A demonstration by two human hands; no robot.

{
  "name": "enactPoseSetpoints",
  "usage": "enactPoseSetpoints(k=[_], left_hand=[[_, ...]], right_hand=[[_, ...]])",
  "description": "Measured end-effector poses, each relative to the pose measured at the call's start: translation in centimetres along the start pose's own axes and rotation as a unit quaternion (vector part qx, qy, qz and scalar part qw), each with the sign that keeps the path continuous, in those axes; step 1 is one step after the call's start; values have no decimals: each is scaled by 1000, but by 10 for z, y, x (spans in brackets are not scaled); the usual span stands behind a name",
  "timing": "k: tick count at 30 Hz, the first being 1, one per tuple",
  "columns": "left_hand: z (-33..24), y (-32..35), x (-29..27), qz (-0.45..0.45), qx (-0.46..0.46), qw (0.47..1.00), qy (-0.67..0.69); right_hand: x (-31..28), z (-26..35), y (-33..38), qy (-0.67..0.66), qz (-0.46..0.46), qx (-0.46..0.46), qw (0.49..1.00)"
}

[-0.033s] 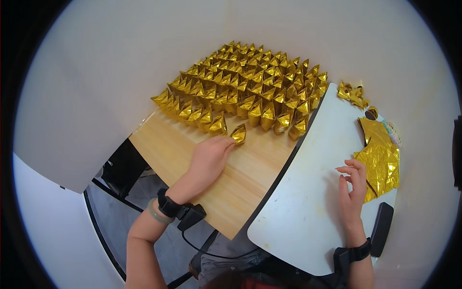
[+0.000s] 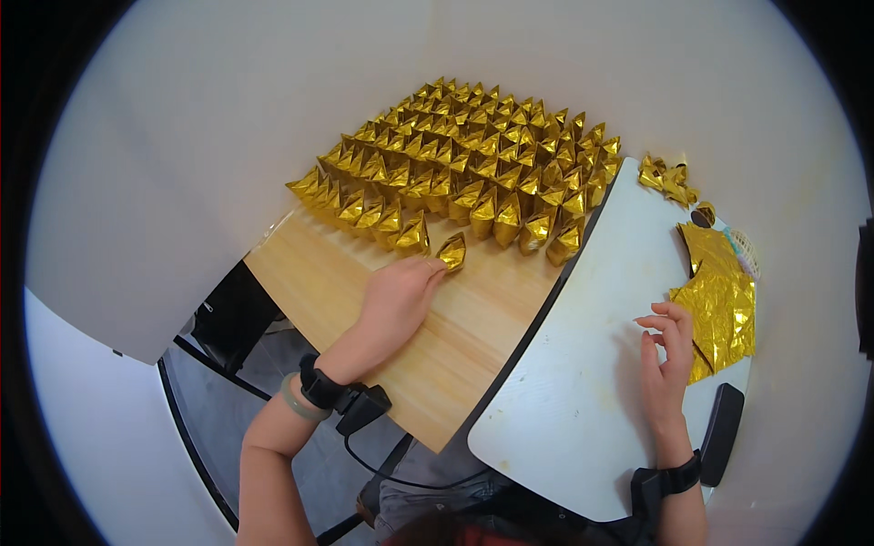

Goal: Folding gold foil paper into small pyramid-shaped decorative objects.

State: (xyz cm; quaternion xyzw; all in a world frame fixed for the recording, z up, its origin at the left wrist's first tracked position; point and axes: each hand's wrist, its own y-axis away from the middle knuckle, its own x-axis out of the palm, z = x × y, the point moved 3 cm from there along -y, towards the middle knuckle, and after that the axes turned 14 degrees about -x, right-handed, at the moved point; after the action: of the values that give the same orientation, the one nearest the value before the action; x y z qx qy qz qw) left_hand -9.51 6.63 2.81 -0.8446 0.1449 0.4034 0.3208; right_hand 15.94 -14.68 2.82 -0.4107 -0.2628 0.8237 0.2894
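Your left hand [image 2: 396, 296] pinches the near end of a shiny gold, boat-shaped foil fold [image 2: 453, 249] on the pale wooden tabletop [image 2: 487, 314]; likely light, crushable: grip that end gently. Your right hand [image 2: 669, 357], half-curled, holds nothing.

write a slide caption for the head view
Left hand touching a folded gold paper piece in front of rows of others on a wooden tabletop; right hand open near gold sheets.
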Motion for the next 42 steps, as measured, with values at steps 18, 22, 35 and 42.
enactPoseSetpoints(k=[18,22,35,42], left_hand=[[5,-7,5,33,-18,999,-15],[-2,-7,3,31,-52,998,-15],[-114,5,34,252,252,931,78],[-151,-2,103,358,340,864,104]], right_hand=[[2,1,-1,-11,25,-22,999],[2,-2,0,-18,23,-5,1000],[-34,-70,17,418,117,48,900],[-34,-60,12,450,153,127,870]])
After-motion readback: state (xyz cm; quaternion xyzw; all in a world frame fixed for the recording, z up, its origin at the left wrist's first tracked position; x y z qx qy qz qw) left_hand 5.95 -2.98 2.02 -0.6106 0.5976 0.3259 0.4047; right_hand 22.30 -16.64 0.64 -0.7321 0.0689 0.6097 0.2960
